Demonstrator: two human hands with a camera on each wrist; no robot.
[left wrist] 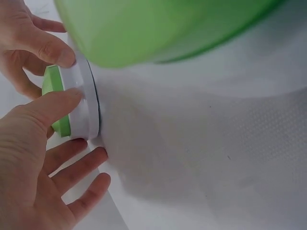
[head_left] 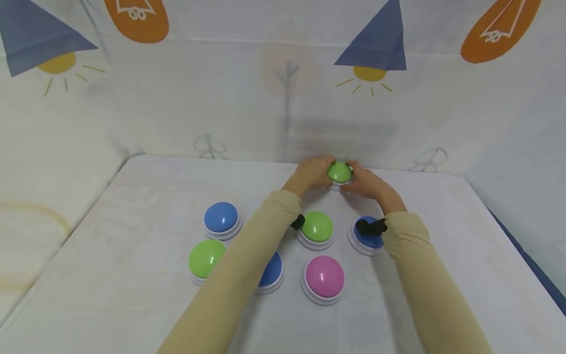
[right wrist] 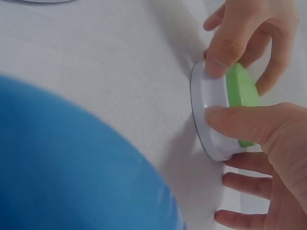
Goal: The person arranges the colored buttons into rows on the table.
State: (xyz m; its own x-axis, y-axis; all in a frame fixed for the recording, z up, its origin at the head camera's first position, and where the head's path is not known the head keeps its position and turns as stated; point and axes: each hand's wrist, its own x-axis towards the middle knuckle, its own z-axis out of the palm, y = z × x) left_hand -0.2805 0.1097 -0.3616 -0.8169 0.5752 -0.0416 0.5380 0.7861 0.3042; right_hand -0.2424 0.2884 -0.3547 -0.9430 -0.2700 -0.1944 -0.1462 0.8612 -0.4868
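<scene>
At the back of the table, both hands hold a green domed push button with a round white base. My left hand grips its left side, thumb pressed to the white rim. On the opposite side my right hand grips the same base, its thumb along the rim and its fingers spread behind. Whether the base touches the cloth all round, I cannot tell. Closest in front are another green button by the left wrist and a blue button partly under the right wrist.
Further forward stand a pink button, a blue button and a green button at left, and a blue one half covered by the left forearm. A printed white curtain hangs behind the white table.
</scene>
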